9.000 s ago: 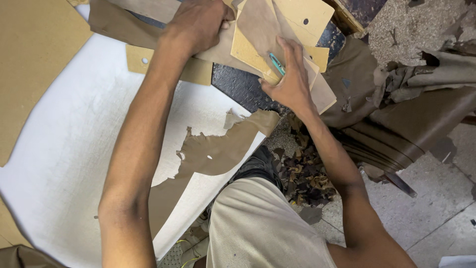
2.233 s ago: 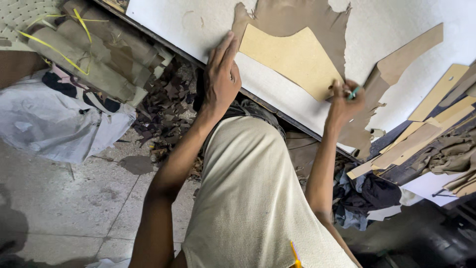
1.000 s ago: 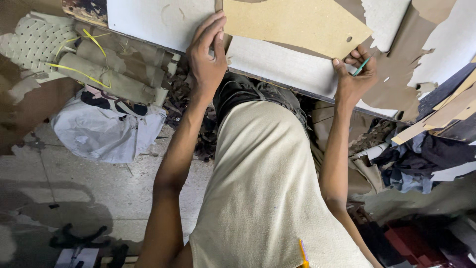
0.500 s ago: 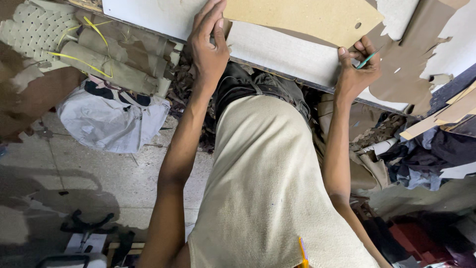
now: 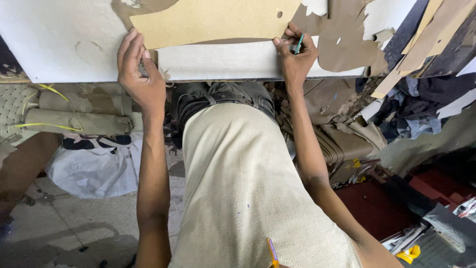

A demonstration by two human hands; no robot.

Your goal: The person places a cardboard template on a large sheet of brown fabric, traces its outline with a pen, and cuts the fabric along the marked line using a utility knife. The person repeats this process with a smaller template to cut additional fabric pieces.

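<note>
You are pressing your flat, open left hand (image 5: 140, 74) on the tan cardboard pattern (image 5: 213, 20) lying on the white bench (image 5: 54, 44), while your right hand (image 5: 296, 54) (clamped on a green pen (image 5: 299, 44)) is tracing its lower right edge, outline seemingly unfinished.

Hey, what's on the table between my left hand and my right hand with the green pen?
In the head view, bare white board runs between the left hand and right hand, with the tan cardboard pattern just above, over brown leather.
</note>
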